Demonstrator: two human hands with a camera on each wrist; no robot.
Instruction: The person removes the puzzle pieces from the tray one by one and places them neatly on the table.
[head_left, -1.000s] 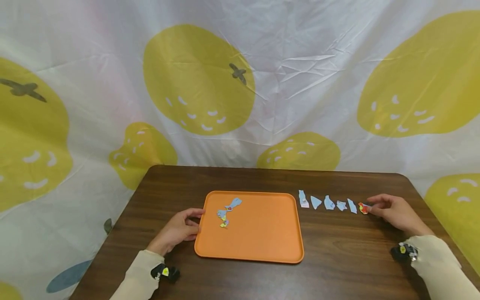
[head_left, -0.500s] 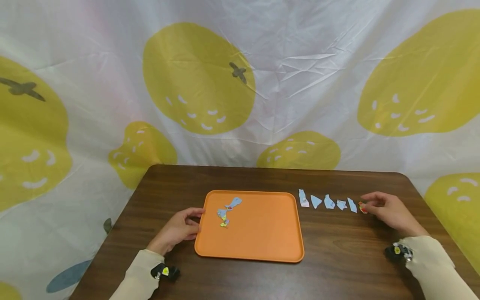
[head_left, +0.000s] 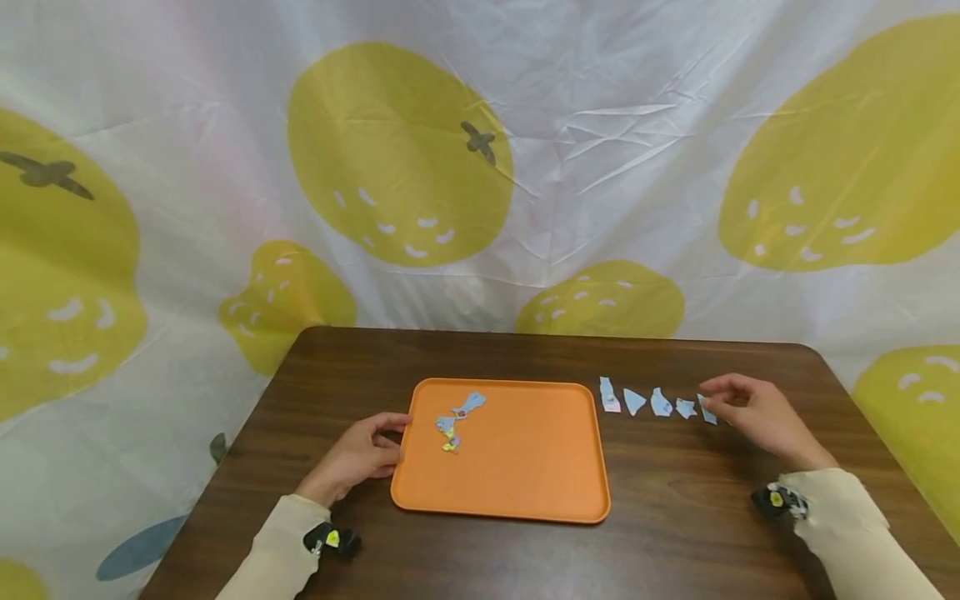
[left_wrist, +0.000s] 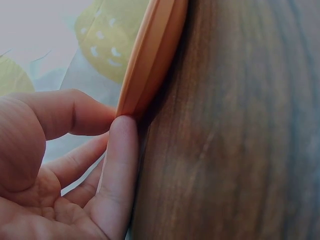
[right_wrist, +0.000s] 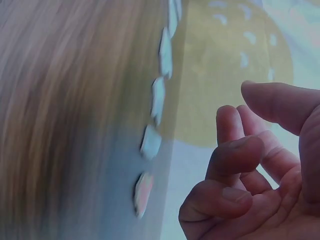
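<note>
My left hand [head_left: 358, 454] pinches the left edge of an orange tray [head_left: 540, 492]; in the left wrist view, thumb and finger meet at the tray's rim [left_wrist: 142, 65]. Small thin blue and yellow pieces [head_left: 447, 429] lie in a bent chain on the tray's left part. Over the right end of a row of light-blue, irregular flat pieces [head_left: 661, 402] is my right hand [head_left: 761, 421], fingers loosely bent and holding nothing. A reddish piece [right_wrist: 143, 194] rests on the table at the row's near end in the right wrist view; the hand hides it in the head view.
The tray and pieces are on a dark wooden table [head_left: 675, 517]. A white curtain with yellow fruit prints [head_left: 405, 158] hangs behind its far edge [head_left: 487, 335]. The row's leftmost piece [head_left: 610, 395] lies close to the tray's right rim.
My right hand has moved left along the row, from the reddish piece to above the neighbouring blue piece. The left hand has stayed at the tray's edge.
</note>
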